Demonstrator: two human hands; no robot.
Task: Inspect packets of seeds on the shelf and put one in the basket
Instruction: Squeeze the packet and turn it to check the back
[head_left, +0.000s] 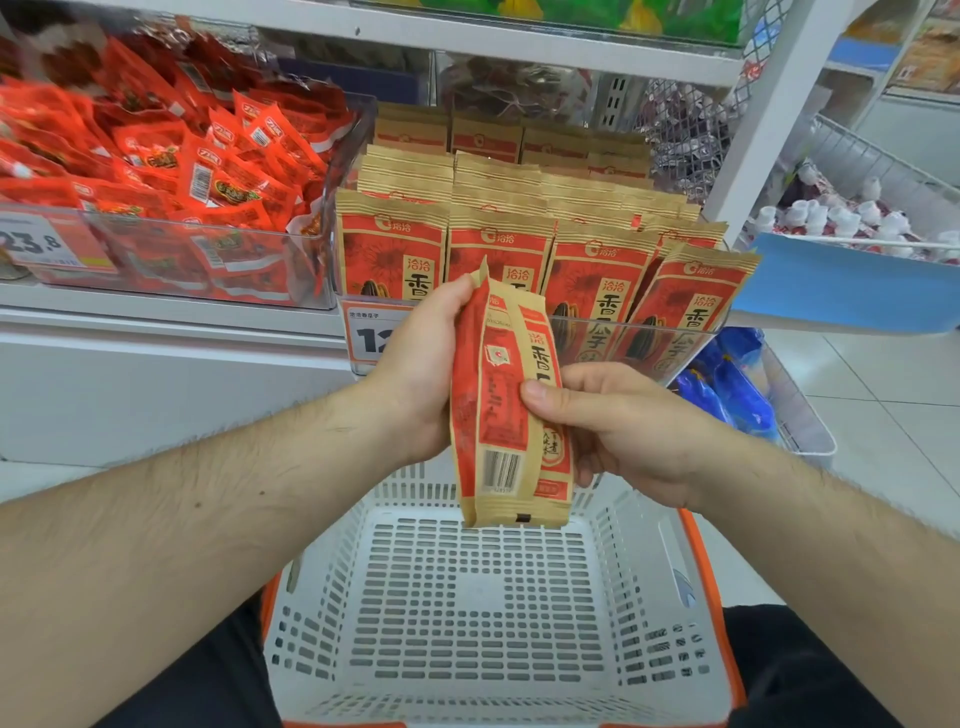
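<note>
Fingers of the left hand (415, 374) curl behind one seed packet (491, 410), gripping its left edge; just right, a second packet (545, 415) is pinched by the right hand (623, 426). Both hang upright above the white basket (670, 597), nearer than the shelf packets (597, 265).

both forearms bare, reaching forward; left hand (415, 374) and right hand (618, 426) curled, gripping, thumbs up front.

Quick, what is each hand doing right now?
Left hand: grips the upper part of the seed packets.
Right hand: pinches the same seed packets, thumb on the front.
</note>
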